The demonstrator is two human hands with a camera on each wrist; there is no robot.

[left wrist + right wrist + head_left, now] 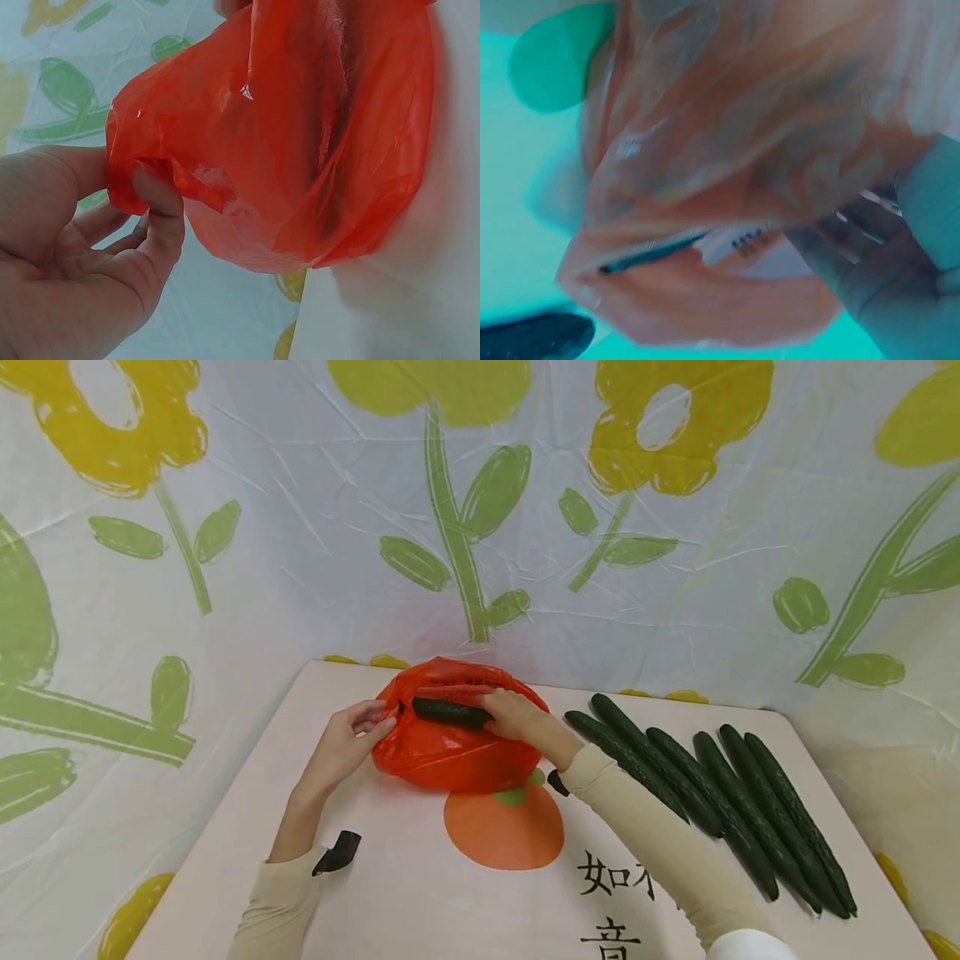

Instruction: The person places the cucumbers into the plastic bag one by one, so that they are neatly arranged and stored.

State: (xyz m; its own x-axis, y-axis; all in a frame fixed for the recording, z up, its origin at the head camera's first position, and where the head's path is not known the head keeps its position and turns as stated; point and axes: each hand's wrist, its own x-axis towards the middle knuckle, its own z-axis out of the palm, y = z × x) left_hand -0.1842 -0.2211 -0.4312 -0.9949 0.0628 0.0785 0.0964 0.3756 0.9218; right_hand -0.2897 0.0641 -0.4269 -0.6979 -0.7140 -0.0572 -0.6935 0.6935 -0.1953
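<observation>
A crumpled red plastic bag [450,760] sits at the back of the table. My left hand [348,743] pinches its left edge, and the left wrist view shows the thin film [127,187] between thumb and fingers. A dark green cucumber [450,712] lies across the bag's mouth. At the cucumber's right end is my right hand [517,718], its fingers bent about that end. In the right wrist view the fingers of the right hand [870,255] are right at the bag's rim [727,300], partly behind the plastic.
Several long cucumbers [780,810] lie side by side on the right of the pale table [390,893], partly behind my right sleeve [660,843]. The table bears a printed orange fruit [502,831] and black characters. A flower-print sheet [300,543] hangs behind.
</observation>
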